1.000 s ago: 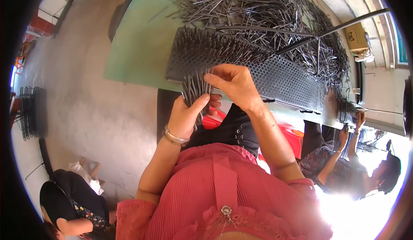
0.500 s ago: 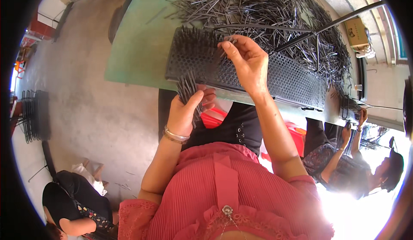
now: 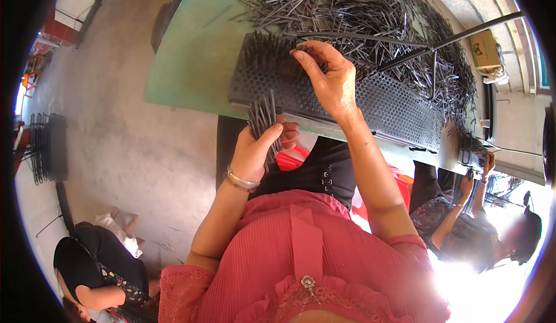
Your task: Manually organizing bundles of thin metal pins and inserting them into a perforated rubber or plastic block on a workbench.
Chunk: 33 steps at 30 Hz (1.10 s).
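My left hand [image 3: 260, 143] is closed around a bundle of thin dark rods [image 3: 263, 116], held just in front of the table's near edge. Over a black perforated plate [image 3: 399, 111] is my right hand [image 3: 333, 79], thumb and forefinger pinched together. Its fingertips are at the standing rods; what they grip looks like a dark rod, mostly hidden. Several rods [image 3: 266, 53] stand upright in the holes at the plate's left end. The holes toward the right of the plate show bare.
A large heap of loose rods [image 3: 347, 4] covers the far part of the green table [image 3: 179, 74]. A black metal bar frame [image 3: 457, 30] crosses above the plate. To the right, another person [image 3: 463, 224] handles similar rods; a second person [image 3: 98, 265] is at lower left. A cardboard box [image 3: 485, 50] stands at far right.
My right hand stays over the plate, its fingers pinched lower among the standing rods. My left hand still holds the bundle. The whole view has shifted slightly.
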Each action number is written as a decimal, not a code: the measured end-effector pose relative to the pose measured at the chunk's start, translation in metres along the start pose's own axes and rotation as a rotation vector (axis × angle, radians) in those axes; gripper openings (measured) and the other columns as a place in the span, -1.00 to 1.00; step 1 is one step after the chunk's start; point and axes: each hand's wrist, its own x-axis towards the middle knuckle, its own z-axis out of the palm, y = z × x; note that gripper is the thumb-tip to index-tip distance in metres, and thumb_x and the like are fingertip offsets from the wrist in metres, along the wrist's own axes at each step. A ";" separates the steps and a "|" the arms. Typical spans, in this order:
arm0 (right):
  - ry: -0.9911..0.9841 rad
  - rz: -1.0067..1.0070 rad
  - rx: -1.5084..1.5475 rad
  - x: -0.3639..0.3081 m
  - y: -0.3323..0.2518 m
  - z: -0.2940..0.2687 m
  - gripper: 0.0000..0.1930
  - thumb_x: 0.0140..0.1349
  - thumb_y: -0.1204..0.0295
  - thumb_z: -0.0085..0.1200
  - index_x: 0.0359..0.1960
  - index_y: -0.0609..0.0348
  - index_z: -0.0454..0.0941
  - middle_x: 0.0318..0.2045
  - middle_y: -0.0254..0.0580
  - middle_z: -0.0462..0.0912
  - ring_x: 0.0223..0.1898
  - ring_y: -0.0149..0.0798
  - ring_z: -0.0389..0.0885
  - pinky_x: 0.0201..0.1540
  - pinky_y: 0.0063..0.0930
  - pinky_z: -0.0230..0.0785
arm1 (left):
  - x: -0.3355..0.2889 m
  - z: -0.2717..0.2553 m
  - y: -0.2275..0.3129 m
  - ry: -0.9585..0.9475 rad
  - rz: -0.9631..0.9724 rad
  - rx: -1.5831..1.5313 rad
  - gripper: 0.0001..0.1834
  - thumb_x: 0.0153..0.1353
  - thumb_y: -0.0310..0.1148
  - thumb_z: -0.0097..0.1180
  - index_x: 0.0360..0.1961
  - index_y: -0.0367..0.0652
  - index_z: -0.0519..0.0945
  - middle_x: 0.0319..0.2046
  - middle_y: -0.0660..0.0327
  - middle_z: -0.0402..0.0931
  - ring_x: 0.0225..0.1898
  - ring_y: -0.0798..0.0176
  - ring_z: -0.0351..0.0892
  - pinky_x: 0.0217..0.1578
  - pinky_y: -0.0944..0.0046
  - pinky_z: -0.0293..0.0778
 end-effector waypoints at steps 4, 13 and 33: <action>0.006 0.001 0.021 -0.002 0.002 0.003 -0.81 0.12 0.47 0.22 -0.24 0.26 0.58 -0.47 -0.30 0.63 -0.48 -0.52 0.49 -0.38 -0.62 0.38 | -0.001 -0.003 -0.003 -0.021 0.012 0.023 -0.74 0.25 -0.41 0.02 -0.07 -0.30 0.44 -0.19 -0.01 0.57 -0.24 0.19 0.62 -0.23 0.25 0.56; -0.041 -0.023 -0.066 -0.006 -0.006 -0.001 -0.83 0.17 0.52 0.15 -0.21 0.28 0.55 -0.33 -0.22 0.68 -0.29 -0.50 0.60 -0.19 -0.65 0.42 | 0.000 -0.003 -0.003 -0.020 -0.012 0.004 -0.73 0.25 -0.42 0.03 -0.07 -0.33 0.45 -0.24 0.01 0.58 -0.23 0.18 0.61 -0.22 0.25 0.51; 0.108 -0.083 -0.104 -0.011 0.002 0.012 -0.81 0.10 0.50 0.22 -0.25 0.22 0.56 -0.41 -0.17 0.65 -0.43 -0.37 0.60 -0.32 -0.53 0.43 | 0.003 -0.009 -0.009 -0.013 -0.027 -0.029 -0.72 0.22 -0.42 0.07 -0.08 -0.34 0.45 -0.24 0.01 0.58 -0.23 0.18 0.61 -0.20 0.22 0.53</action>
